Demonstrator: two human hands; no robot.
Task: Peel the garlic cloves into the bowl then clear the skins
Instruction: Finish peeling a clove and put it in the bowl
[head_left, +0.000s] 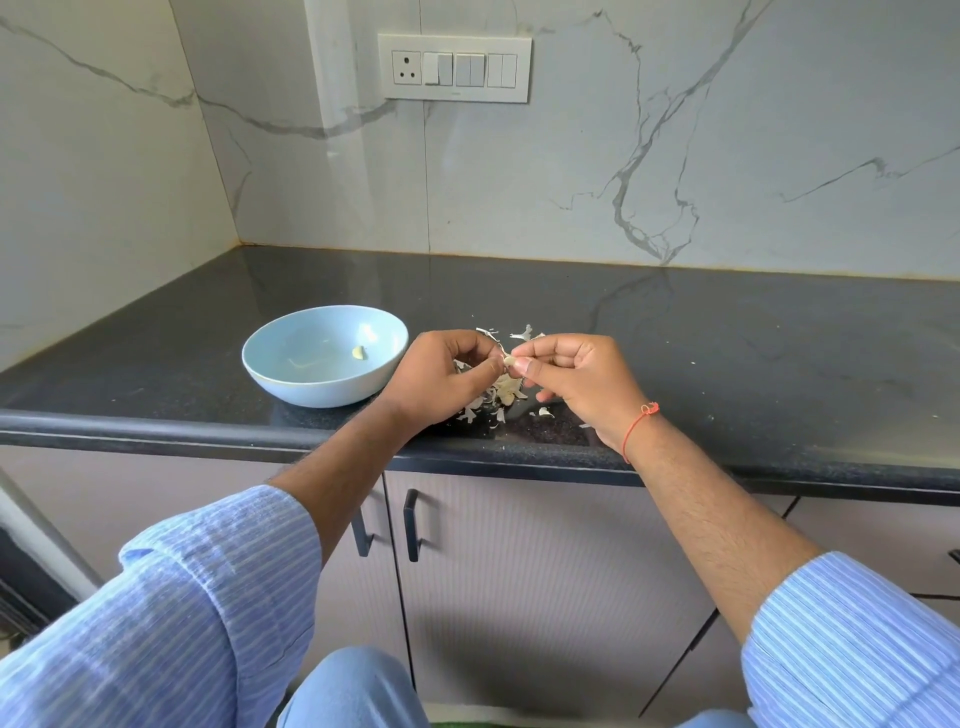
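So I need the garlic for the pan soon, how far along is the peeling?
Early on. Done: one peeled clove lies in the blue bowl. In hand: the left hand and right hand pinch another clove between their fingers above the counter. Left: the garlic pile under the hands, then clearing the loose skins scattered there.

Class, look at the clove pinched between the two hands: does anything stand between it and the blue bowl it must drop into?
Nothing visible does. The garlic clove sits right of the bowl; only the left hand holding it lies on that side.
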